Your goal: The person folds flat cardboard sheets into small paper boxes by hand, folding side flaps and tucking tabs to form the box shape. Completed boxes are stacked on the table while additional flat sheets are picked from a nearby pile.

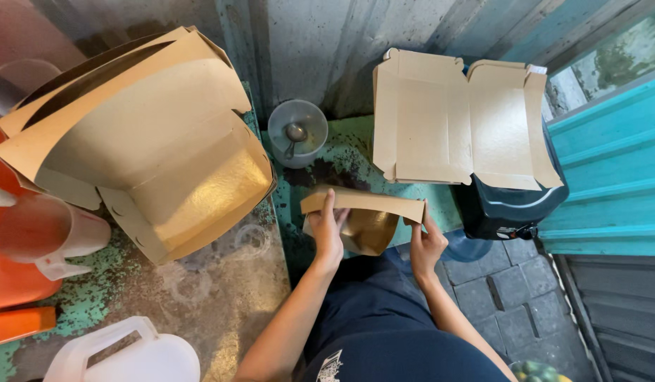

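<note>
Both hands held a small kraft box just in front of the person's body, above the counter edge. It was half folded, its gold lining facing up. The left hand gripped the left end, thumb on the outer wall and fingers curled inside, probably to keep that wall upright. The right hand pinched the right corner, where a flap seemed to meet the side; the fingertips were tucked behind card, so the exact grip could not be seen.

Largest in view was an open box stack, tilted with its gold insides toward the camera, likely nested to save room. How many boxes it held could not be counted. Next, flat blanks lay on a dark container, within reach of the right hand; most of that container was covered. An orange jug and a white jug were cut off at the left and bottom edges. Near the wall sat a grey bowl with a spoon in it. Clear lids on the counter were faint and hard to make out.
</note>
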A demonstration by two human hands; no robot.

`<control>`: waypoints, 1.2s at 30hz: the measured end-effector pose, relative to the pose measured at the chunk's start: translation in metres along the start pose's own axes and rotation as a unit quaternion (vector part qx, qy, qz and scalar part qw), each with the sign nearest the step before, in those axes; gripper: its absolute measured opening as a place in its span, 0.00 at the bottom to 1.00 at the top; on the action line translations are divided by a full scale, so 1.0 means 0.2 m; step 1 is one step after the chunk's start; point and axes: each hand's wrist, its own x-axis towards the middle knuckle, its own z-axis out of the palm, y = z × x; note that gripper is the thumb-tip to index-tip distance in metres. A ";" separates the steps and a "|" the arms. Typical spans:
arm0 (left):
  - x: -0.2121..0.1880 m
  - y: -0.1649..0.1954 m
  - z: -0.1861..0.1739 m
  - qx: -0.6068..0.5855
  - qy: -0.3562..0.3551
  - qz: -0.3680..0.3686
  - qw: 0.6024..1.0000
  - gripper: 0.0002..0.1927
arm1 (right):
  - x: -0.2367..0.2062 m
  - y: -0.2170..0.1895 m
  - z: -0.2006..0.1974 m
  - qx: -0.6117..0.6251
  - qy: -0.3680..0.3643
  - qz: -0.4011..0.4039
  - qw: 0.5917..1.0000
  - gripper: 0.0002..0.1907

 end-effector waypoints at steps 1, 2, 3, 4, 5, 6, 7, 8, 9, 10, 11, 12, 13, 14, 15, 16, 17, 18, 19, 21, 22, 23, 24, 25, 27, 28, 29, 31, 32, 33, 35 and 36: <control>0.00 0.02 0.01 0.022 -0.016 0.057 0.998 0.23 | -0.01 0.02 -0.02 0.010 0.001 -0.008 1.000 0.29; -0.01 0.03 0.02 0.022 -0.022 0.065 0.997 0.22 | -0.03 0.03 -0.03 0.020 0.002 -0.016 1.000 0.32; -0.02 0.04 0.02 0.022 -0.028 0.072 0.997 0.21 | -0.06 0.04 -0.03 0.058 -0.025 0.014 0.998 0.33; -0.02 0.05 0.03 0.021 -0.035 0.080 0.996 0.19 | -0.08 0.06 -0.04 0.096 -0.051 0.043 0.993 0.35; -0.03 0.06 0.04 0.016 -0.044 0.081 0.996 0.18 | -0.09 0.08 -0.04 0.134 -0.077 0.070 0.986 0.37; -0.04 0.07 0.04 0.011 -0.052 0.081 0.995 0.17 | -0.10 0.09 -0.03 0.134 -0.122 0.081 0.980 0.38; -0.05 0.07 0.05 0.005 -0.060 0.082 0.995 0.16 | -0.09 0.09 -0.03 0.135 -0.167 0.092 0.972 0.38; -0.05 0.08 0.05 0.004 -0.058 0.081 0.995 0.14 | -0.09 0.10 -0.03 0.137 -0.212 0.103 0.962 0.39; -0.05 0.08 0.06 0.002 -0.056 0.081 0.995 0.13 | -0.09 0.12 -0.05 0.102 -0.275 0.042 0.955 0.38; -0.06 0.08 0.05 0.002 -0.053 0.081 0.995 0.12 | -0.07 0.14 -0.06 0.068 -0.336 -0.020 0.939 0.37; -0.06 0.08 0.06 0.023 -0.058 0.098 0.993 0.12 | -0.05 0.14 -0.07 0.033 -0.393 -0.081 0.915 0.36; -0.06 0.09 0.06 0.045 -0.062 0.115 0.990 0.12 | -0.02 0.13 -0.09 0.022 -0.460 -0.068 0.885 0.34; -0.07 0.09 0.06 0.067 -0.067 0.131 0.987 0.14 | 0.00 0.11 -0.11 0.011 -0.524 -0.053 0.850 0.31; -0.07 0.09 0.06 0.087 -0.053 0.146 0.984 0.16 | 0.02 0.08 -0.13 0.000 -0.585 -0.039 0.810 0.28; -0.08 0.09 0.06 0.109 -0.039 0.160 0.980 0.17 | 0.05 0.05 -0.15 0.017 -0.579 -0.043 0.814 0.26; -0.09 0.10 0.07 0.130 -0.026 0.174 0.976 0.19 | 0.08 0.01 -0.16 0.033 -0.571 -0.047 0.819 0.25; -0.10 0.10 0.07 0.130 -0.018 0.184 0.974 0.20 | 0.12 -0.04 -0.17 0.049 -0.564 -0.050 0.823 0.23; -0.11 0.11 0.08 0.129 -0.010 0.194 0.972 0.21 | 0.15 -0.09 -0.17 0.044 -0.540 -0.043 0.839 0.21; -0.12 0.11 0.09 0.130 -0.003 0.204 0.970 0.22 | 0.18 -0.15 -0.15 0.040 -0.516 -0.036 0.855 0.19; -0.15 0.12 0.11 0.153 0.000 0.210 0.966 0.22 | 0.25 -0.26 -0.10 0.043 -0.473 -0.040 0.879 0.17; -0.17 0.12 0.12 0.165 0.001 0.214 0.963 0.22 | 0.28 -0.32 -0.07 0.052 -0.454 -0.053 0.888 0.17; -0.19 0.12 0.13 0.189 -0.003 0.218 0.958 0.22 | 0.31 -0.36 -0.04 0.099 -0.431 -0.063 0.895 0.16; -0.21 0.12 0.13 0.212 -0.008 0.221 0.952 0.21 | 0.33 -0.40 -0.01 0.146 -0.406 -0.074 0.899 0.16; -0.23 0.12 0.14 0.235 -0.013 0.226 0.945 0.21 | 0.37 -0.43 0.01 0.133 -0.416 -0.101 0.894 0.18; -0.24 0.13 0.14 0.236 -0.037 0.217 0.946 0.20 | 0.43 -0.45 0.04 0.109 -0.435 -0.153 0.880 0.23; -0.23 0.14 0.14 0.237 -0.049 0.213 0.947 0.20 | 0.44 -0.44 0.04 0.100 -0.449 -0.139 0.877 0.21; -0.22 0.15 0.14 0.255 -0.073 0.205 0.942 0.19 | 0.46 -0.42 0.04 0.091 -0.463 -0.125 0.873 0.20; -0.19 0.16 0.14 0.292 -0.118 0.187 0.931 0.17 | 0.46 -0.36 0.00 0.069 -0.470 -0.084 0.876 0.16; -0.18 0.16 0.13 0.317 -0.140 0.181 0.920 0.19 | 0.45 -0.32 -0.04 0.056 -0.462 -0.058 0.883 0.14; -0.17 0.16 0.14 0.341 -0.163 0.174 0.909 0.22 | 0.44 -0.29 -0.08 0.042 -0.454 -0.031 0.889 0.13; -0.17 0.16 0.15 0.369 -0.194 0.163 0.894 0.24 | 0.41 -0.22 -0.17 0.083 -0.436 -0.033 0.895 0.10; -0.17 0.16 0.15 0.374 -0.203 0.158 0.891 0.24 | 0.38 -0.20 -0.20 0.104 -0.427 -0.033 0.898 0.08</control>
